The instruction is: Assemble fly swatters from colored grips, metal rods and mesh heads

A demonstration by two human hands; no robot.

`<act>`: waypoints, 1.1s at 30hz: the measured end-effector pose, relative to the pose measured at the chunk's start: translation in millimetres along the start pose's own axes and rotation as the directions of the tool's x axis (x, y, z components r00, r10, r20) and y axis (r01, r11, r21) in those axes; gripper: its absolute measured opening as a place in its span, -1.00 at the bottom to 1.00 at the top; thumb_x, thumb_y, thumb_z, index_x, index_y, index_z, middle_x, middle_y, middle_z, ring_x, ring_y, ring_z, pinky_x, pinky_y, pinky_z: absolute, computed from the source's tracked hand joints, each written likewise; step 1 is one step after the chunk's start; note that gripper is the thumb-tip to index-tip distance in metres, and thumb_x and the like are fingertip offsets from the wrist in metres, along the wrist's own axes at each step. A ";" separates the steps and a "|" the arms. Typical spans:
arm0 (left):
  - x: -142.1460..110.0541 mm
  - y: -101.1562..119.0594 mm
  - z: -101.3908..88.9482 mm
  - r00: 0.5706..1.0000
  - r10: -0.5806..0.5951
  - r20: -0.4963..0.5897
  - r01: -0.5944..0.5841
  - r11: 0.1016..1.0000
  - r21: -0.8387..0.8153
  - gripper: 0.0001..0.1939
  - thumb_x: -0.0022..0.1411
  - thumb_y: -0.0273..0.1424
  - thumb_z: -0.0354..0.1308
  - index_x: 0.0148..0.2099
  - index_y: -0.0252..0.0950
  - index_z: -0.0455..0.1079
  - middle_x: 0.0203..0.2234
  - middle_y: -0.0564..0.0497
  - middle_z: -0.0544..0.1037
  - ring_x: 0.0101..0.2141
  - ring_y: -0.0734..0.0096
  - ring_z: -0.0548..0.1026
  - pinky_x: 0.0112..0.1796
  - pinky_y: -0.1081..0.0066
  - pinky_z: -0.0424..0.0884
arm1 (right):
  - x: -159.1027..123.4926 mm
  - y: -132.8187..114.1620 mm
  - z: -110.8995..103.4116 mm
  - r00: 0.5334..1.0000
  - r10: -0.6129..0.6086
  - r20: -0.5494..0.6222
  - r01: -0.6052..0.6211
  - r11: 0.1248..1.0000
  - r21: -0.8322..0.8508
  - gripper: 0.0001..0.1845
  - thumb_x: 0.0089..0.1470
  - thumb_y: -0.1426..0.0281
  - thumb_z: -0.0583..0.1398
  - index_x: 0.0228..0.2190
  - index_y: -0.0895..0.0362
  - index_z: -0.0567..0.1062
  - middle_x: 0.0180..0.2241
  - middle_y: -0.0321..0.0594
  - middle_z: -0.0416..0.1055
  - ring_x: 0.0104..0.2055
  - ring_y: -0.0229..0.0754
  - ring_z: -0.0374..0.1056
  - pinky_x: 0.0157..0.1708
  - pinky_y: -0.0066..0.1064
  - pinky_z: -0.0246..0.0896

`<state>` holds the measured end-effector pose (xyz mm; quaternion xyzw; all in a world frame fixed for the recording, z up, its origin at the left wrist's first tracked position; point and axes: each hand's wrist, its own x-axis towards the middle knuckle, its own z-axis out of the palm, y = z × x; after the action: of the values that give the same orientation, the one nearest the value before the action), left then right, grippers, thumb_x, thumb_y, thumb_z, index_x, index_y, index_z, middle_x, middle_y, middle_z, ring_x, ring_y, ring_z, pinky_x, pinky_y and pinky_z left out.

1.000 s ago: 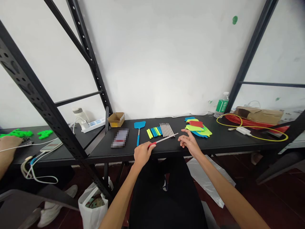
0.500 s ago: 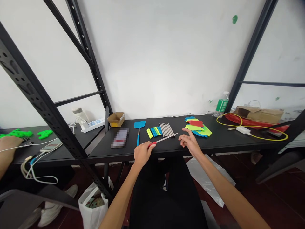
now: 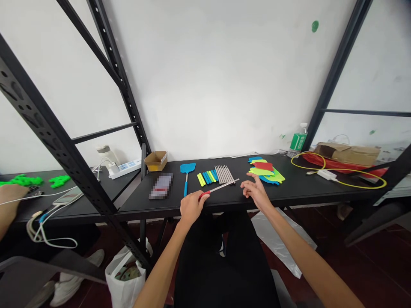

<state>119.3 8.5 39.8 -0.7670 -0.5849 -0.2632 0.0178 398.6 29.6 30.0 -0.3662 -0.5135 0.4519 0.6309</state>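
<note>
My left hand (image 3: 190, 207) is closed around the red handle of a metal rod (image 3: 221, 187) that points up and right over the black table (image 3: 298, 192). My right hand (image 3: 256, 191) hovers just right of the rod's tip, fingers loosely spread and holding nothing. Behind the rod lie a row of yellow and blue handles (image 3: 207, 177) and a bundle of bare metal rods (image 3: 224, 174). A finished blue fly swatter (image 3: 187, 174) lies to the left. A pile of coloured swatter heads (image 3: 266, 172) sits just beyond my right hand.
A small cardboard box (image 3: 156, 160) and a blurred flat item (image 3: 161, 185) lie left of the swatter. A green-labelled bottle (image 3: 298, 140), a yellow cable (image 3: 340, 171) and a brown package (image 3: 348, 154) are at the right. Another person's hand (image 3: 9, 199) rests on the neighbouring table at the left.
</note>
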 end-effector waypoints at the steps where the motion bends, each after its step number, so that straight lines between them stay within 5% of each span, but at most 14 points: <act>1: 0.0 -0.2 0.2 1.000 0.000 0.000 0.000 1.000 -0.001 -0.50 0.41 -0.01 -0.21 -0.25 -0.17 0.45 -0.40 0.00 0.58 -0.34 0.30 0.50 -0.45 0.43 0.02 | 0.1 0.0 -0.2 1.000 0.000 0.011 0.000 1.000 -0.007 -0.46 -0.03 0.27 0.24 -0.01 -0.02 0.21 -0.40 -0.36 0.44 -0.57 -0.29 0.26 -0.61 -0.48 0.10; 6: -0.1 -1.7 1.5 1.000 0.005 -0.009 -0.005 1.000 0.002 -0.50 0.42 -0.01 -0.21 -0.24 -0.18 0.44 -0.41 0.01 0.58 -0.35 0.31 0.50 -0.45 0.43 0.02 | -0.2 -2.2 0.3 0.988 0.020 0.153 0.001 0.991 -0.132 -0.59 -0.01 0.29 0.22 -0.08 0.06 0.34 -0.45 -0.31 0.44 -0.55 -0.29 0.26 -0.60 -0.48 0.09; 13: -0.2 -2.1 2.7 1.000 0.009 -0.013 -0.009 1.000 0.003 -0.48 0.41 0.01 -0.22 -0.22 -0.18 0.45 -0.41 0.01 0.58 -0.36 0.31 0.50 -0.46 0.42 0.01 | -0.5 -1.5 -0.2 1.000 0.006 0.016 -0.006 1.000 -0.016 -0.45 0.00 0.31 0.23 0.02 -0.03 0.19 -0.39 -0.37 0.44 -0.56 -0.30 0.27 -0.61 -0.49 0.11; 19: 0.3 -3.2 3.7 1.000 0.010 -0.013 -0.010 1.000 0.010 -0.50 0.41 0.00 -0.20 -0.23 -0.18 0.45 -0.40 0.01 0.58 -0.35 0.31 0.50 -0.45 0.43 0.02 | -1.7 -3.7 1.1 0.986 0.022 0.166 0.005 0.987 -0.162 -0.60 0.02 0.33 0.20 -0.07 0.05 0.32 -0.46 -0.35 0.43 -0.59 -0.32 0.22 -0.61 -0.50 0.08; 25: 0.2 -4.2 3.9 0.999 0.024 -0.028 -0.024 1.000 0.000 -0.49 0.41 0.01 -0.22 -0.23 -0.18 0.44 -0.42 0.02 0.57 -0.37 0.32 0.49 -0.46 0.43 0.01 | -0.7 -1.2 1.0 1.000 -0.008 0.025 0.010 0.998 -0.064 -0.45 -0.01 0.32 0.21 0.03 -0.02 0.20 -0.41 -0.38 0.44 -0.59 -0.31 0.23 -0.63 -0.50 0.09; 30: 0.3 -5.0 4.6 0.999 0.019 -0.027 -0.019 1.000 0.007 -0.50 0.41 0.00 -0.20 -0.24 -0.19 0.43 -0.42 0.02 0.57 -0.37 0.32 0.49 -0.46 0.42 0.00 | -0.8 -2.1 0.5 0.985 0.005 0.171 0.024 0.986 -0.167 -0.61 0.01 0.37 0.18 -0.07 0.06 0.33 -0.46 -0.34 0.44 -0.57 -0.32 0.23 -0.61 -0.50 0.08; 33: 0.5 -4.9 4.8 0.999 0.025 -0.028 -0.024 1.000 0.008 -0.50 0.41 0.00 -0.20 -0.24 -0.19 0.43 -0.43 0.03 0.57 -0.38 0.33 0.49 -0.46 0.42 0.00 | 0.2 -0.7 -0.1 0.990 0.000 0.138 0.019 0.990 -0.140 -0.59 0.02 0.36 0.18 -0.05 0.05 0.31 -0.44 -0.33 0.44 -0.57 -0.32 0.23 -0.61 -0.50 0.08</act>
<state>116.7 12.1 34.5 -0.7703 -0.5761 -0.2714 0.0319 398.9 29.6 30.7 -0.3754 -0.5879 0.4358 0.5688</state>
